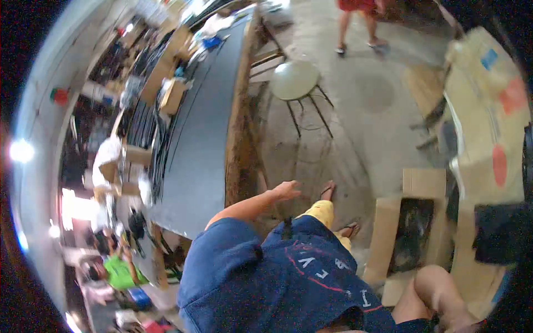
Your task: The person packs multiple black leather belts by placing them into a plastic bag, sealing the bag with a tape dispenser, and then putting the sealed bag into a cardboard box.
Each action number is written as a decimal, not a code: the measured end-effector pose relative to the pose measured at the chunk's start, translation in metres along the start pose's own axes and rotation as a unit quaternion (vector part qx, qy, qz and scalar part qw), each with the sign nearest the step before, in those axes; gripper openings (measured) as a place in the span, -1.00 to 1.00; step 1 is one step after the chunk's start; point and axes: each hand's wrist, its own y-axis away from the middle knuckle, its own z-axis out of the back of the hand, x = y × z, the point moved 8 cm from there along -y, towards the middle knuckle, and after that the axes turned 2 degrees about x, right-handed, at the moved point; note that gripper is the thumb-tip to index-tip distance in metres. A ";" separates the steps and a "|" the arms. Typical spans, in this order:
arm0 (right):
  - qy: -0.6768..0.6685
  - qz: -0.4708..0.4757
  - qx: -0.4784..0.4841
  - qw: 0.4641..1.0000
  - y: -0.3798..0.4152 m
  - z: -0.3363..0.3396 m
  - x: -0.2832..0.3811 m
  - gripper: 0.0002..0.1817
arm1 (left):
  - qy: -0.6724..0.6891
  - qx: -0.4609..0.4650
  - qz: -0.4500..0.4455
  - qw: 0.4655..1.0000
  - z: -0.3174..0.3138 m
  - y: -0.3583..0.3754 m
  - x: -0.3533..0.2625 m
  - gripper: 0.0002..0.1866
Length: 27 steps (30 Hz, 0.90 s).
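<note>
The view is tilted. My left hand hangs in the air beside the wooden edge of a long table with a dark grey top; its fingers look loosely stretched and nothing shows in them. My right arm is bent at the lower right, near an open cardboard box with dark contents. Only the wrist end of that arm shows at the dark image edge, so its fingers cannot be made out. My navy shirt and yellow shorts fill the lower middle.
A round stool stands on the concrete floor beside the table. A person in red shorts is at the top. Large cardboard pieces line the right. Boxes and dark strips lie along the table; a person in green is at lower left.
</note>
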 end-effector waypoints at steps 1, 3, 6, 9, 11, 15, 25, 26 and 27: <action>-0.027 -0.003 0.017 0.999 -0.004 0.004 -0.004 -0.82 | 0.051 -0.046 -0.002 0.998 0.009 0.019 -0.002 -0.37; -0.035 -0.007 0.029 0.999 -0.016 -0.001 -0.023 -0.80 | 0.137 -0.188 -0.042 0.972 0.015 0.043 0.029 -0.42; 0.110 0.146 0.010 0.983 -0.019 -0.010 -0.055 -0.72 | 0.250 -0.348 -0.083 0.900 0.050 0.106 0.029 -0.52; -0.436 0.045 0.201 0.876 -0.052 -0.043 -0.155 -0.87 | 0.122 -0.522 -0.130 0.834 0.097 0.165 0.031 -0.58; -0.716 -0.057 0.302 0.627 -0.066 -0.076 -0.208 -0.83 | 0.026 -0.643 -0.092 0.760 0.131 0.205 0.053 -0.54; -0.592 -0.284 0.086 0.749 -0.018 -0.118 -0.370 -0.57 | 0.063 -0.719 0.140 0.678 0.137 0.239 0.175 -0.43; -0.228 -0.702 0.045 0.673 0.110 -0.196 -0.577 -0.95 | 0.124 -0.602 0.397 0.682 0.089 0.263 0.280 -0.41; -0.220 -0.710 0.051 0.667 0.117 -0.203 -0.591 -0.97 | 0.133 -0.607 0.391 0.679 0.089 0.266 0.278 -0.41; -0.200 -0.708 0.083 0.672 0.120 -0.212 -0.605 -0.96 | 0.139 -0.606 0.392 0.678 0.090 0.266 0.277 -0.41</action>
